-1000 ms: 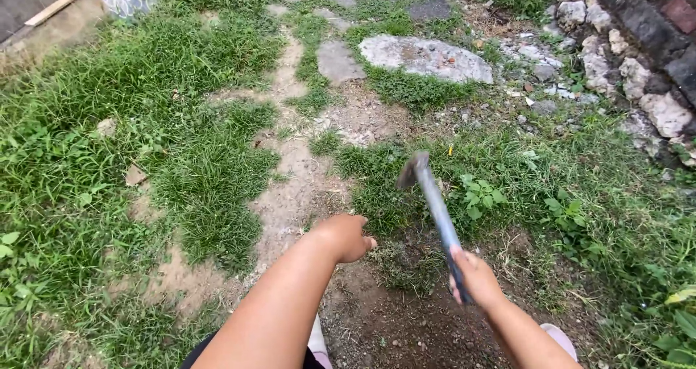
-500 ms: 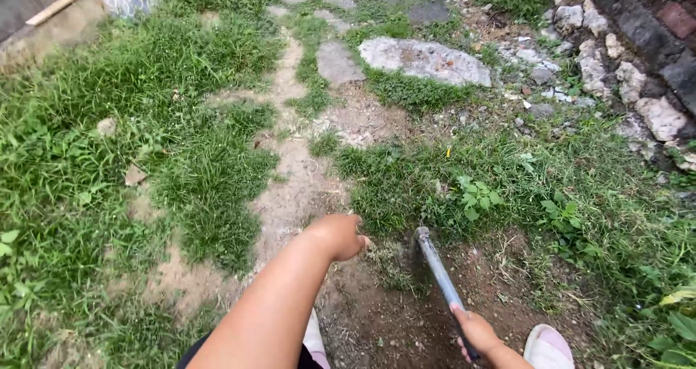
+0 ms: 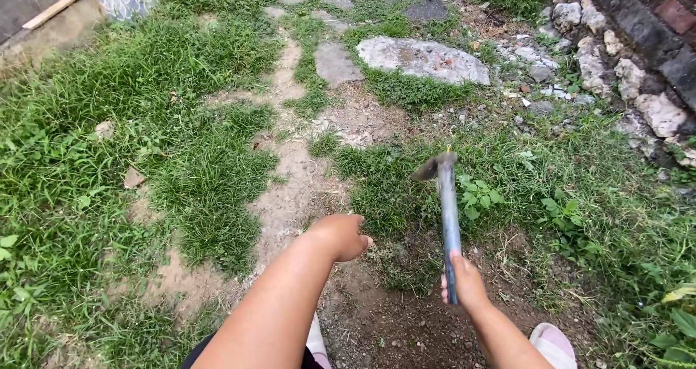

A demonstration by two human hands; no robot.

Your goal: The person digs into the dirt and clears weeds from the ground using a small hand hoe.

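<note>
Raised again since half a second ago: hoe (image 3: 447,217) with head now up over the grass at about 12 o'clock from the right hand (image 3: 464,283), where before it sat low against the bare soil near the frame's bottom edge. Much the same height as one second ago. Left hand (image 3: 342,235) almost unmoved across all three pictures, hovering above the edge of the dirt patch (image 3: 391,325).

Counted: one hoe; two hands; two pale pink shoes, one (image 3: 554,344) at 5 o'clock from the right hand, one (image 3: 316,337) just beside the left forearm; one large flat stone (image 3: 423,57) at 12 o'clock, with smaller flat stones beyond it; one row of rough stones (image 3: 641,79) along a dark wall at 2 o'clock; one wooden strip (image 3: 52,9) at 10 o'clock.

Hoe: slim straight handle, blue-grey and worn; small dark blade set crosswise at the far end, slightly blurred. Held nearly upright in the picture, handle end clasped in the right hand, fingers wrapped fully round it. Blade clear of the ground, above low weeds.

Left hand: loosely curled, holding nothing, fingers bent inward; touching neither hoe nor soil. Just left of the hoe handle, at 9 o'clock from it.
</note>
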